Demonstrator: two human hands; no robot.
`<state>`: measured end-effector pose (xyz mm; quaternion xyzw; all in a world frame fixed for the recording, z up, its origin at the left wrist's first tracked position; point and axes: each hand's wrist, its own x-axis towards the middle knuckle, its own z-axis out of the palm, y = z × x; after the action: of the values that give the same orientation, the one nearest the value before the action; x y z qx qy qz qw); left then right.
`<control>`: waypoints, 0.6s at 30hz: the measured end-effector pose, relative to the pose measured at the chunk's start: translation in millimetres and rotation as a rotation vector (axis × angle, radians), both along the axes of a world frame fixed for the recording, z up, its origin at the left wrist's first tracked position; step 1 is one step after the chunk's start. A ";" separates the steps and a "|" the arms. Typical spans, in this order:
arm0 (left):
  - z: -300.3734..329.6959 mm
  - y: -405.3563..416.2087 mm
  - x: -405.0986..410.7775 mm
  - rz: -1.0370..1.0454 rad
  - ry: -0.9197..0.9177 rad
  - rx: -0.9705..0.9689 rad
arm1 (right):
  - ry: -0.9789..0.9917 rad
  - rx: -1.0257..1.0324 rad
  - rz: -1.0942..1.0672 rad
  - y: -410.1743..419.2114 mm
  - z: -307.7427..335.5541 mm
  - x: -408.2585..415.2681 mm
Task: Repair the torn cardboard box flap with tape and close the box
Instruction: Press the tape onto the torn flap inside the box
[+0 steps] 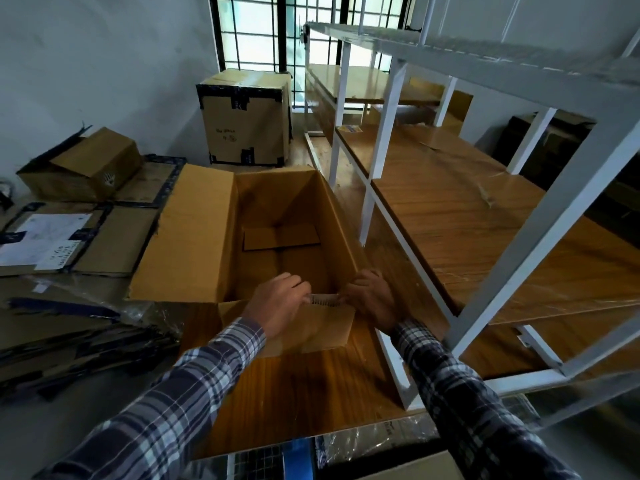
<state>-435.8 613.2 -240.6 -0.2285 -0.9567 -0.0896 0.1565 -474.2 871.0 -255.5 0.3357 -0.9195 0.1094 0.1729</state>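
Tape strip (325, 300) stretched between left hand (277, 306) and right hand (372, 296).

I wear a long-sleeved plaid shirt, and both sleeves run the whole length of my arms. The pattern is a check of dark navy and slate blue blocks crossed by white and pale grey stripes, with thinner dark lines between them. The left sleeve (166, 400) ends in a cuff just behind my left hand (277, 303), its check bands running around the wrist. The right sleeve (464, 396) looks darker, its cuff closing just behind my right hand (372, 296). The cloth is soft and creases a little along both forearms. Both hands are bare, without gloves.
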 end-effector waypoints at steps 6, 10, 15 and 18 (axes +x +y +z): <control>9.3 18.8 -1.6 -0.009 -0.054 0.058 | -0.016 0.007 0.010 -12.4 3.6 -3.2; 3.2 30.0 -5.3 0.046 -0.061 0.053 | -0.044 -0.023 0.001 -20.3 -10.0 -5.7; 8.1 24.6 -15.6 -0.002 -0.074 0.038 | 0.012 0.019 0.052 -15.4 -4.8 -17.0; 0.6 10.1 -9.8 -0.037 -0.077 0.037 | 0.005 -0.016 0.081 -5.1 -12.0 -18.6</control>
<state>-445.5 623.3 -239.9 -0.2399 -0.9558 -0.1189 0.1219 -492.9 865.9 -267.6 0.3714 -0.9038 0.1230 0.1734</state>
